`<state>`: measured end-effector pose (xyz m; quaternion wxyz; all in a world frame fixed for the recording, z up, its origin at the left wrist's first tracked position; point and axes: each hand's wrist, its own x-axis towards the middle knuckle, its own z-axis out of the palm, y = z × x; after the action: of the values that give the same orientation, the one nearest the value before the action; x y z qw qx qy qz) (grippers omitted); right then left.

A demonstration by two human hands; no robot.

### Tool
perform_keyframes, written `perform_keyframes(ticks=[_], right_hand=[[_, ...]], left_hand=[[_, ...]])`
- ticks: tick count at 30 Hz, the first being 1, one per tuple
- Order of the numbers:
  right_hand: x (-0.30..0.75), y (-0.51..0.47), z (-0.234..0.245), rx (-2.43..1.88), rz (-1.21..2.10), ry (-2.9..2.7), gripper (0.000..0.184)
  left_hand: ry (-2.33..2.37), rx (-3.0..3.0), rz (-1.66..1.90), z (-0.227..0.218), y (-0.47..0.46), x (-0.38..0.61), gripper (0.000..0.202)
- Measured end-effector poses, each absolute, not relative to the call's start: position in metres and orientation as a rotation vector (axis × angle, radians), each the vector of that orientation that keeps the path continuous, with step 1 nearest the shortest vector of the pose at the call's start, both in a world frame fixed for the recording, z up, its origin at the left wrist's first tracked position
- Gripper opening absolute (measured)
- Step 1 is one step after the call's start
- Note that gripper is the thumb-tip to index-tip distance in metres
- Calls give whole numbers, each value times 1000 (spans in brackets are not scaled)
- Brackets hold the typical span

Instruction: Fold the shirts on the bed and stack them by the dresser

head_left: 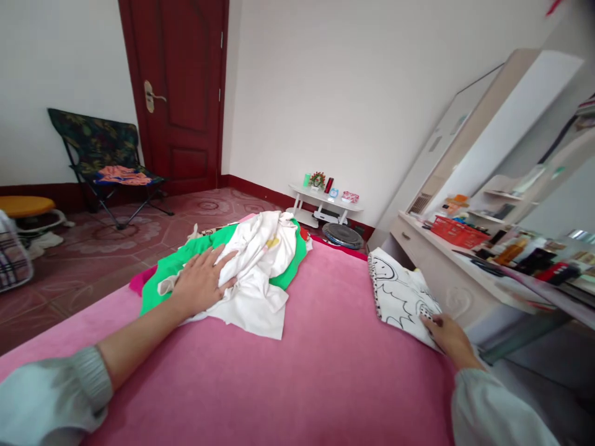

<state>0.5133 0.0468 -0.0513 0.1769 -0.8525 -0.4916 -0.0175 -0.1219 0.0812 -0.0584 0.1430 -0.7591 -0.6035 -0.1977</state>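
Note:
My left hand (199, 282) lies on a heap of clothes with its fingers stretched out, resting on a crumpled white shirt (253, 272) that has a yellow mark. Under the white shirt spreads a green garment (160, 282), and bits of dark pink and red cloth show at the heap's edges. At the right, my right hand (450, 337) is closed on the near corner of a folded white garment (402, 297) with black line drawings. That folded garment is at the right edge of the pink bed cover (320, 353).
To the right stands a white dressing table (418, 238) with a red basket (458, 232) and several bottles. A low white stand (325, 197) is by the far wall. Left are a camouflage folding chair (100, 145) and a yellow-topped stool (25, 205), near a dark red door (186, 93).

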Motion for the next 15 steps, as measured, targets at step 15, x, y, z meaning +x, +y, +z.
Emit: perform_keyframes(ticks=[15], right_hand=[[244, -93, 6, -1323, 439, -2600, 17]], left_hand=[[-2010, -2291, -653, -13, 67, -107, 65]])
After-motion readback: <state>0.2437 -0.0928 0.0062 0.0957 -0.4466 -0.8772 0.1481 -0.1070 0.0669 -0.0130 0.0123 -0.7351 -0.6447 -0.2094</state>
